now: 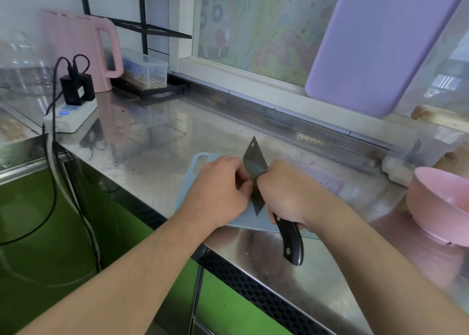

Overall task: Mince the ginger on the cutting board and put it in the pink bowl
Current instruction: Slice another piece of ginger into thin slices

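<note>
- A black-handled cleaver [255, 172] is gripped by the right hand [286, 192], whose fingers are wrapped around the front of the handle where it meets the blade; the rear of the handle sticks out below the hand, over the tabletop's front edge.
- The blade is held upright and slanted over the pale blue cutting board [187, 182], with its tip pointed away from the person.
- The left hand [220, 190] is set on the board just beside the blade, with its fingers curled and their tips bunched against the blade's left face.
- The ginger itself is hidden between the two hands and the blade, so it cannot be told whether the left fingers are pinching it.
- The cutting board lies flat on the steel tabletop [157, 141], near its front edge.
- The pink bowl [439, 202] stands on the tabletop to the right, well apart from the board.
- A lilac board [375, 47] is leaned against the window behind.
- At the far left a pink kettle [78, 47], a clear lidded box [146, 68] and a white power strip [73, 117] with black plugs are seen.
</note>
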`<state>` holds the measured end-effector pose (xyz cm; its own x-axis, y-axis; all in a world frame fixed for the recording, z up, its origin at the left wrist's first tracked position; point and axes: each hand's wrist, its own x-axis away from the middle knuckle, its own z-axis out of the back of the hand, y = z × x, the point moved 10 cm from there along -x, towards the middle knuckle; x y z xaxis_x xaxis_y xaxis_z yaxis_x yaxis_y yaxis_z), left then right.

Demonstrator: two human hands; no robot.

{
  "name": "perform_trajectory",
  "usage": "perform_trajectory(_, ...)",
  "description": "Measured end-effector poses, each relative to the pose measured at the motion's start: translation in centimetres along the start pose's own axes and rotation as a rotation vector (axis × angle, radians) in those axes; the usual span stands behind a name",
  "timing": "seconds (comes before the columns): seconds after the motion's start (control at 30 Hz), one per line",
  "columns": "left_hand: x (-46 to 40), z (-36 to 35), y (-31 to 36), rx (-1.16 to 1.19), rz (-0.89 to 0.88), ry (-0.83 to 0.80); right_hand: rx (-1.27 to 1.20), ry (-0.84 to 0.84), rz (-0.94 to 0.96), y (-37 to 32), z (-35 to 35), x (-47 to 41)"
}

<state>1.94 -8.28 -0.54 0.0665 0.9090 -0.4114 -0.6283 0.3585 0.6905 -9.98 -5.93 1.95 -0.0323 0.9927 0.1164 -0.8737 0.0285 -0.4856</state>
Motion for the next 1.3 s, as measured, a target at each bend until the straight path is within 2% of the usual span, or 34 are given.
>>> perform_trajectory(0.17,-0.1,-0.1,-0.3,0.007,-0.004,0.008,0.023,-0.02,0.005,0.6,0.1,0.4)
perform_trajectory(0.53,-0.2,-0.2,-0.5,0.015,-0.008,0.001,-0.175,0.017,-0.057,1.6,0.4,0.3)
perform_trajectory(0.87,-0.2,-0.2,-0.9,0.025,0.024,0.004,-0.111,0.002,0.01,0.8,1.5,0.9)
perform_trajectory(1.0,-0.2,-0.1,-0.9,0.007,0.029,0.01,-0.152,0.039,0.004,1.1,2.4,1.2)
perform_trajectory(1.3,-0.1,-0.1,-0.9,0.006,0.045,0.003,-0.341,-0.005,-0.09,2.0,2.2,1.7)
